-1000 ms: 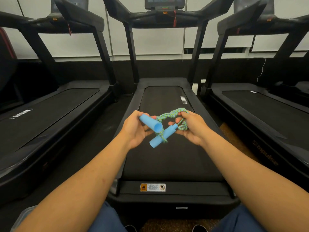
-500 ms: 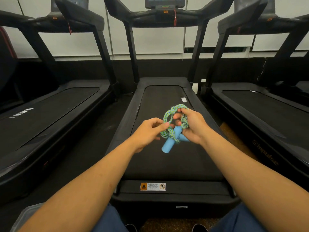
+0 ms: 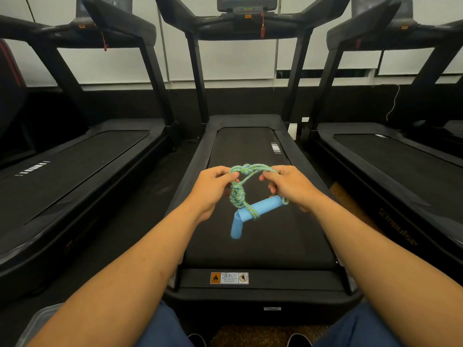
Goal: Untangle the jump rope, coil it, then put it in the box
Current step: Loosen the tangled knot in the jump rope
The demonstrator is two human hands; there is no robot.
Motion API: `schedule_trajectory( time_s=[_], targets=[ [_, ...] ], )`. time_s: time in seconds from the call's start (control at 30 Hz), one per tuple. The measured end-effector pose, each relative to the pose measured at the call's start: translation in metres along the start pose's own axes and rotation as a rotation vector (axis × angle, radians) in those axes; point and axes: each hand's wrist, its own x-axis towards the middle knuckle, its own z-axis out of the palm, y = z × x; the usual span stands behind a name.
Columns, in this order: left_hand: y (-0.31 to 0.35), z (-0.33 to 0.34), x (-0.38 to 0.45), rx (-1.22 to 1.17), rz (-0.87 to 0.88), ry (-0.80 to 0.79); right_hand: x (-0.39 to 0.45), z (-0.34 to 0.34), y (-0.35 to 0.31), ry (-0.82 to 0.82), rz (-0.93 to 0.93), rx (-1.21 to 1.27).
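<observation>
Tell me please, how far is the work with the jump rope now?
Done: nothing yet. The rope is knotted and wound round the two blue handles, which hang below the hands. In hand: the left hand and right hand each pinch the top loop over the treadmill, working on the tangle. Left: finishing the untangling, coiling, then boxing; a clear container edge shows at bottom left, perhaps the box.

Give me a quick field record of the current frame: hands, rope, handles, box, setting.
left hand: pinches the rope loop at its left side
right hand: grips the rope loop at its right side
rope: green-blue braid, still knotted, held in the air between both hands
handles: two blue foam tubes hanging below the knot, bound by rope turns
box: only a clear plastic edge shows at the lower left
setting: above the middle treadmill
</observation>
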Motion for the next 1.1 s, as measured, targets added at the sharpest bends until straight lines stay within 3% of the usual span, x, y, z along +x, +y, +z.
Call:
schedule_trajectory(
  time_s=[0.23, 0.43, 0.57, 0.87, 1.1],
  targets=[
    [0.007, -0.007, 0.002, -0.233, -0.065, 0.033, 0.002, -0.004, 0.015, 0.006, -0.026, -0.018],
    [0.013, -0.012, 0.007, -0.449, -0.097, 0.17, 0.0, -0.007, 0.019, -0.229, 0.076, 0.252],
    [0.012, -0.019, 0.009, -0.495, -0.102, 0.175, -0.001, -0.01, 0.02, -0.292, 0.102, 0.262],
    [0.01, -0.018, 0.003, -0.272, -0.084, 0.235, -0.001, -0.01, 0.01, -0.15, 0.016, 0.372],
    [0.006, -0.025, 0.008, -0.151, -0.087, 0.447, 0.002, -0.017, 0.005, 0.079, -0.054, 0.545]
  ],
)
